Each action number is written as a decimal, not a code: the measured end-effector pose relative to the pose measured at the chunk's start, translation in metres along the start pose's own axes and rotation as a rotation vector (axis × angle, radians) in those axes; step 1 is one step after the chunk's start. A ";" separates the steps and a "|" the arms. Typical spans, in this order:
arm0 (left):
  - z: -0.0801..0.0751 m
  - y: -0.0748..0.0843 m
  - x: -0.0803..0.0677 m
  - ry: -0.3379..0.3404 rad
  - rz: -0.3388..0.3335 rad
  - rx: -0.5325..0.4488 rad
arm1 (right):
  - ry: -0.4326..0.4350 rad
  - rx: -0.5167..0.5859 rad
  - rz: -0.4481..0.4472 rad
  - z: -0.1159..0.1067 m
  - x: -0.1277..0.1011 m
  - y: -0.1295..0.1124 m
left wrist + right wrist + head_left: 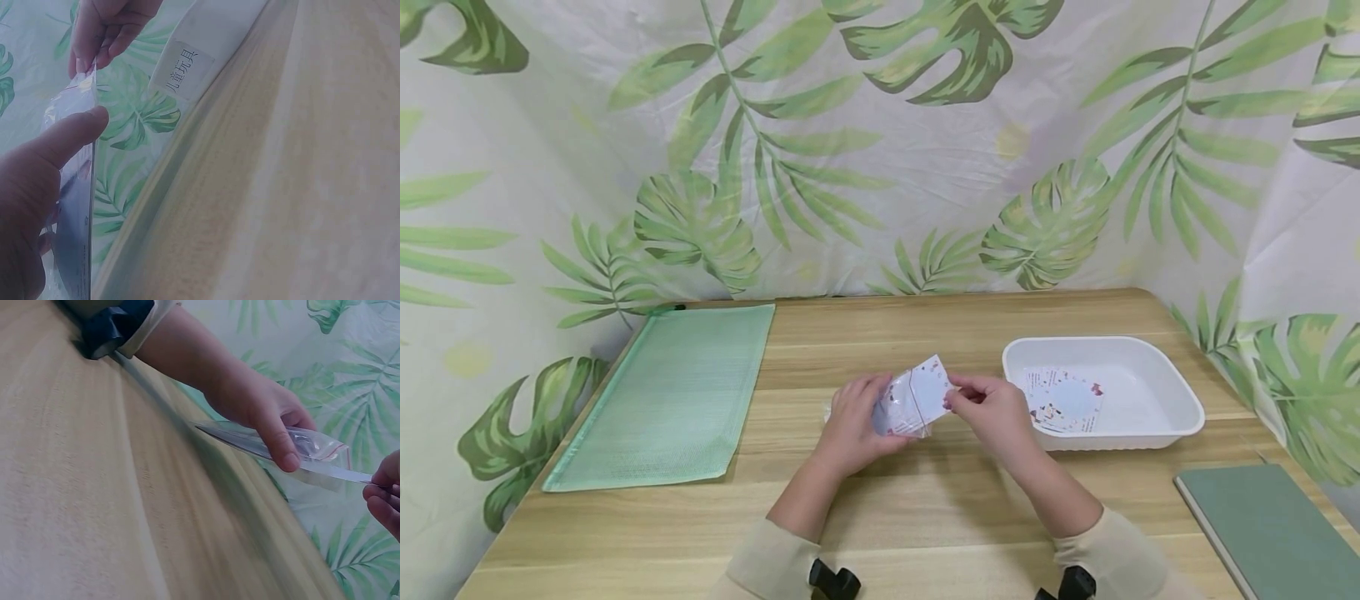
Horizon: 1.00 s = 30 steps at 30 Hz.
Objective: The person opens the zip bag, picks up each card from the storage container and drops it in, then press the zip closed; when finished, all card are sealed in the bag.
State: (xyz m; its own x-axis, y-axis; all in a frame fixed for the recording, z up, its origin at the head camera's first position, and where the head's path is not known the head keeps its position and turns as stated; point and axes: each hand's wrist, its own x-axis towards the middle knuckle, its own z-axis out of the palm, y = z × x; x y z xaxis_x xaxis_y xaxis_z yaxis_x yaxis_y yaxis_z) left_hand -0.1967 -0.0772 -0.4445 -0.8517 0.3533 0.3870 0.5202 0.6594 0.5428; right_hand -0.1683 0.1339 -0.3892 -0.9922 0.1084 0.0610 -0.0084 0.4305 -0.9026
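Above the middle of the wooden table (880, 533), my left hand (853, 425) grips a small clear zip bag (904, 410), thumb on top of it. A white printed card (927, 388) sticks out of the bag's mouth, and my right hand (992, 410) pinches the card's right edge. In the left wrist view the left thumb (69, 140) lies on the bag (75, 206) while the right hand (103, 28) pinches the upper end. The right wrist view shows the bag (294, 447) edge-on under the left hand (262, 412), with the right fingertips (382, 494) on the card's edge.
A white plastic tray (1157, 379) with more printed cards (1067, 402) stands at the right. A green mesh zip pouch (670, 396) lies at the left. A green book (1270, 525) sits at the near right corner. Leaf-print cloth (880, 142) walls the table on three sides.
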 end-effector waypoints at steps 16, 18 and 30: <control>0.001 0.000 0.000 0.030 0.035 0.011 | -0.227 0.076 -0.075 0.017 0.009 0.021; 0.001 0.000 0.000 0.027 0.037 0.007 | -0.250 0.055 -0.079 0.019 0.011 0.023; 0.001 -0.001 0.001 0.004 0.029 -0.005 | -0.327 -0.009 -0.118 0.024 0.011 0.024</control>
State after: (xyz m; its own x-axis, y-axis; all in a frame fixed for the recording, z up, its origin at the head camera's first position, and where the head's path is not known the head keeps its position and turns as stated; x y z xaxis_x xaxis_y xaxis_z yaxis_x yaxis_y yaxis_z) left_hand -0.1978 -0.0766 -0.4458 -0.8358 0.3700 0.4056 0.5453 0.6456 0.5346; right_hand -0.1824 0.1239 -0.4209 -0.9717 -0.2350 0.0239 -0.1262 0.4310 -0.8935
